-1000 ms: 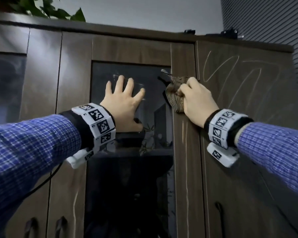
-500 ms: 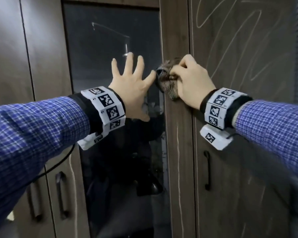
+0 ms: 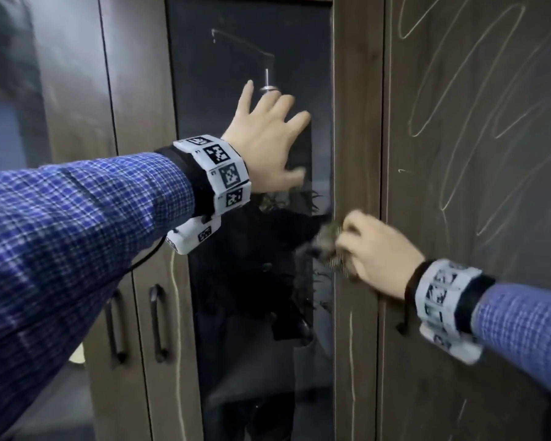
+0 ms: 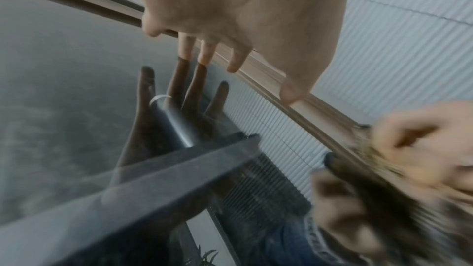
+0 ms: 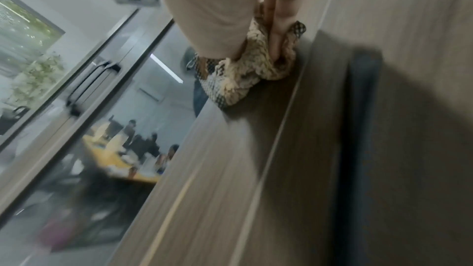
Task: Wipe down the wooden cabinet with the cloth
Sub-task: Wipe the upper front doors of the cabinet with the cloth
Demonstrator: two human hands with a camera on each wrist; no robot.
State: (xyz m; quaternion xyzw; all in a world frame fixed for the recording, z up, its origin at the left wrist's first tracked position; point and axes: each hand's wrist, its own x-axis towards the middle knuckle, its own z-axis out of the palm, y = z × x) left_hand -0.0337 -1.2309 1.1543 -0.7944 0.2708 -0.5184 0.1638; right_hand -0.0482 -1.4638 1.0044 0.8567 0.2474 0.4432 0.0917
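Observation:
A dark wooden cabinet point(image 3: 357, 128) fills the head view, with a glass door point(image 3: 236, 58) in its middle. My right hand point(image 3: 372, 249) grips a bunched brown-and-cream patterned cloth point(image 3: 330, 253) and presses it against the wooden stile between the glass and the right door. In the right wrist view the cloth point(image 5: 245, 74) sits crumpled under my curled fingers on the wood. My left hand point(image 3: 268, 138) lies flat on the glass with its fingers spread, higher than the right hand; the left wrist view shows the left hand point(image 4: 245, 17) with fingertips touching the pane.
The right door point(image 3: 477, 218) carries pale looping chalk-like scribbles, and a thin pale streak point(image 3: 351, 361) runs down the stile below the cloth. Black handles point(image 3: 158, 323) sit on the left doors; another handle point(image 3: 403, 316) is partly behind my right wrist.
My right hand has dragged the cloth down the stile, from level with the left hand to well below it. The left hand stays flat on the glass. The head view has tilted downward.

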